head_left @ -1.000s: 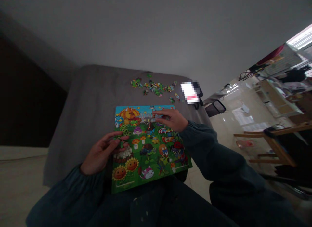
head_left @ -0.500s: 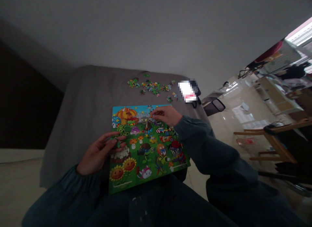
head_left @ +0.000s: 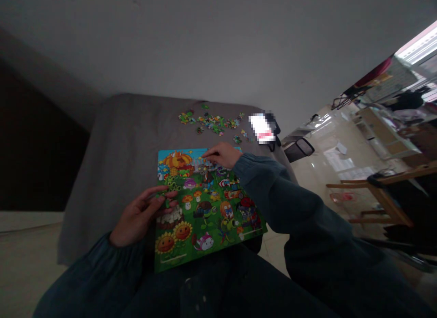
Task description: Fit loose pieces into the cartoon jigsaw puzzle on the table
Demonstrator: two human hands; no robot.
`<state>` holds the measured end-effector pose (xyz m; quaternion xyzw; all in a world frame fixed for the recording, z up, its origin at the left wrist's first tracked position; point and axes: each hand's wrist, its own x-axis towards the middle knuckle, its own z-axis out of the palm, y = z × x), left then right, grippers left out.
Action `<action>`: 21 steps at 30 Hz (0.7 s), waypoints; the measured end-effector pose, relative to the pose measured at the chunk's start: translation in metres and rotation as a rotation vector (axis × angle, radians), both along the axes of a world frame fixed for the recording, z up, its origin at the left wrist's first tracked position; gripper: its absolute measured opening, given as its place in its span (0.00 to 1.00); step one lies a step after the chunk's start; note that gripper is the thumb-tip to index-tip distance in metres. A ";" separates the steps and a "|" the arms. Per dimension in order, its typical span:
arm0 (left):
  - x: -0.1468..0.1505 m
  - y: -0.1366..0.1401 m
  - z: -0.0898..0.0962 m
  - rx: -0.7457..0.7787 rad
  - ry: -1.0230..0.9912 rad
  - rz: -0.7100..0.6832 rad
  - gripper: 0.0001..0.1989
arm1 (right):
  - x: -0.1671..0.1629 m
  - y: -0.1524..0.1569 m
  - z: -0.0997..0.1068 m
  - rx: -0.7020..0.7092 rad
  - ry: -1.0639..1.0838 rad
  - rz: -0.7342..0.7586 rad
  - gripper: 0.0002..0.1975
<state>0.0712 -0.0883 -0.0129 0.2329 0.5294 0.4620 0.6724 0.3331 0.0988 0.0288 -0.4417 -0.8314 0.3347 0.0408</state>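
Note:
A colourful jigsaw puzzle board (head_left: 205, 236), printed with cartoon plants, sunflowers and a pumpkin house, lies partly on the grey-covered surface and partly over my lap. At its left side, my left hand (head_left: 138, 213) pinches a small green puzzle piece (head_left: 167, 202) between thumb and fingers, just over the picture. My right hand (head_left: 223, 155) is at the board's top edge. Its index finger stretches out to the left onto the printed sky and fence area, with the other fingers bent beneath. I make out no piece in it, though the palm side is hidden.
Loose puzzle pieces (head_left: 215, 122) lie scattered on the grey cloth (head_left: 119, 140) beyond the board. A bright phone-like screen (head_left: 262, 128), blurred out, rests at the right, beside a dark object. A wall stands behind. A wooden chair (head_left: 385, 195) is off to the right.
My right hand has moved a little left along the board's top edge, and its index finger has straightened from a pinch. My left hand stays nearly still with its piece.

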 end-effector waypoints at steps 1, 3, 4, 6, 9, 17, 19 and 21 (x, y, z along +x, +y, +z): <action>0.000 0.000 0.000 0.002 0.001 -0.003 0.33 | 0.000 0.000 -0.001 0.000 -0.002 -0.001 0.14; 0.000 0.000 -0.001 0.009 0.007 -0.001 0.34 | 0.001 0.000 -0.002 0.000 -0.003 -0.005 0.14; -0.001 0.000 -0.002 0.014 0.010 0.001 0.34 | 0.002 0.000 -0.001 0.000 -0.002 -0.008 0.14; -0.001 0.000 -0.004 0.017 0.015 0.001 0.34 | 0.007 0.003 0.000 -0.001 -0.002 -0.018 0.14; -0.002 0.000 -0.005 0.021 0.037 -0.008 0.34 | 0.022 0.010 0.007 -0.004 -0.006 -0.050 0.14; -0.002 -0.001 -0.004 0.021 0.040 -0.008 0.31 | 0.015 0.007 0.015 -0.069 0.040 -0.073 0.15; -0.003 -0.001 -0.005 0.018 0.040 -0.010 0.32 | -0.004 0.003 0.010 -0.094 0.052 -0.048 0.14; -0.003 -0.001 -0.005 0.031 0.057 -0.019 0.33 | -0.021 0.001 0.006 -0.104 0.051 -0.029 0.14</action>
